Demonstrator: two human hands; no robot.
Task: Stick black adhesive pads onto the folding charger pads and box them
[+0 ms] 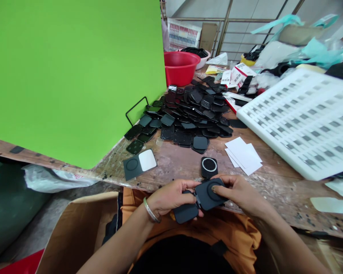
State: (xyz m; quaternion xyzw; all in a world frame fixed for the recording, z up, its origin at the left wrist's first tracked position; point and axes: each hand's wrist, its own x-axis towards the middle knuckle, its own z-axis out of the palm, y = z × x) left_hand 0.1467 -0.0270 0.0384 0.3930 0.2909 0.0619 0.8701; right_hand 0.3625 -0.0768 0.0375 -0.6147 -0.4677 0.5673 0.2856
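Note:
Both my hands hold a black folding pad made of two hinged square panels [201, 201] at the near edge of the wooden table [277, 182]. My left hand [168, 198] grips the lower left panel, fingers curled round it. My right hand [240, 192] pinches the upper right panel, thumb on its round ring. Just beyond lies a small black square piece with a white ring [209, 167]. A flat unfolded pad, half dark and half white [139, 163], lies to the left.
A big heap of black square parts [188, 114] covers the middle of the table. White cards [242, 155] lie to the right, beside a white tray of small parts [303, 118]. A red basin [179, 67] stands behind. A green panel [74, 76] fills the left; a cardboard box [80, 228] sits below.

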